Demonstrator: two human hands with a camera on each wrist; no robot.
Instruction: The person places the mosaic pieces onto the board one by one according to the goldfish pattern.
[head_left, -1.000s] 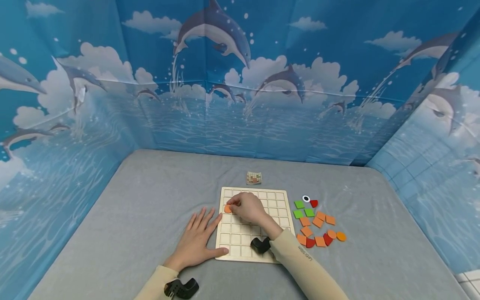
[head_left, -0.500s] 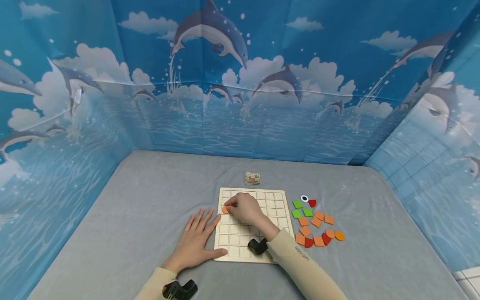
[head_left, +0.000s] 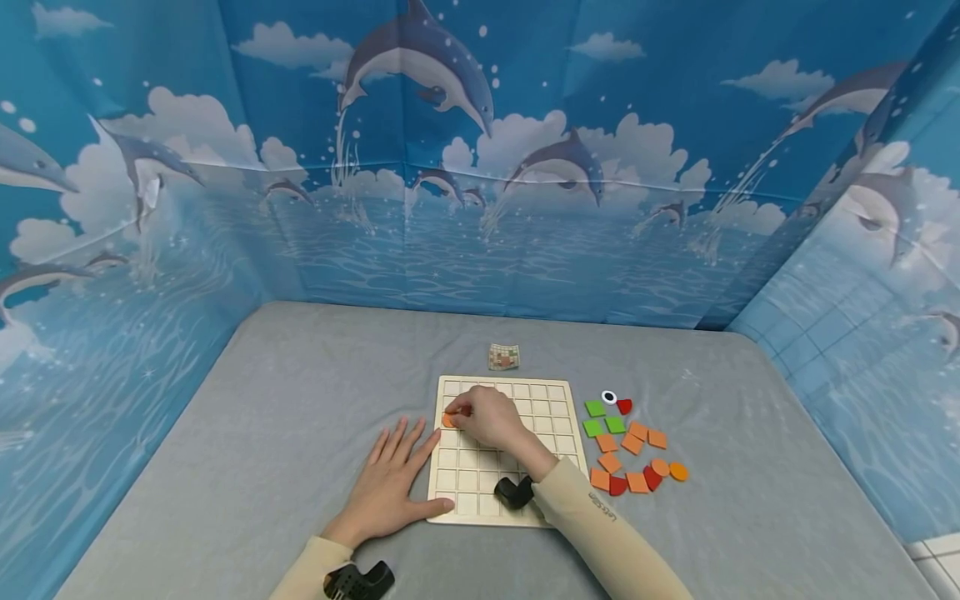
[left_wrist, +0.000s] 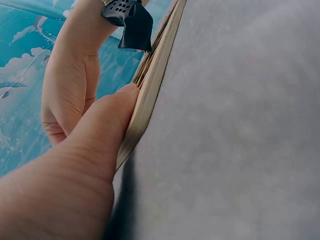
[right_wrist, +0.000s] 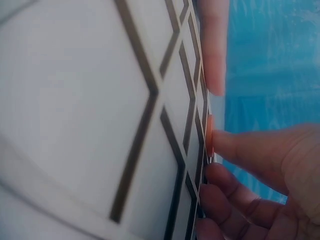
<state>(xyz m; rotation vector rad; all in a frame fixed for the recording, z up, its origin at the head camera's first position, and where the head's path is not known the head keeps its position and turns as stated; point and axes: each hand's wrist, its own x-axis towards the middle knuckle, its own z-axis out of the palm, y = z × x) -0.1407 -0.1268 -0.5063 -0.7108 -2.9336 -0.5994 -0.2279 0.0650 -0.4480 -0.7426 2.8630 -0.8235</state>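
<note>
A pale wooden grid board (head_left: pixel 468 481) lies on the grey cloth. My right hand (head_left: pixel 491 417) reaches over it and pinches an orange disc (head_left: pixel 448 421) at a cell by the left edge. In the right wrist view the thumb (right_wrist: pixel 240 145) presses against the orange disc (right_wrist: pixel 210 132), with the other fingers curled below. My left hand (head_left: pixel 393 479) lies spread at the board's left side, most fingers on the cloth. Its thumb (left_wrist: pixel 112 110) rests on the front left corner of the board, seen against the wooden edge (left_wrist: pixel 146 100) in the left wrist view.
Right of the board lie several orange squares (head_left: pixel 610 462), green squares (head_left: pixel 615 425), red pieces (head_left: pixel 625 407), an orange-yellow disc (head_left: pixel 678 472) and a white eye piece (head_left: pixel 609 397). A small pattern card (head_left: pixel 503 357) sits behind the board. A dolphin-print curtain (head_left: pixel 480 242) surrounds the table.
The right hand's fingers stay at the same cell, with the orange disc slightly more covered by them. The left hand holds its place. The whole head view has shifted slightly left.
</note>
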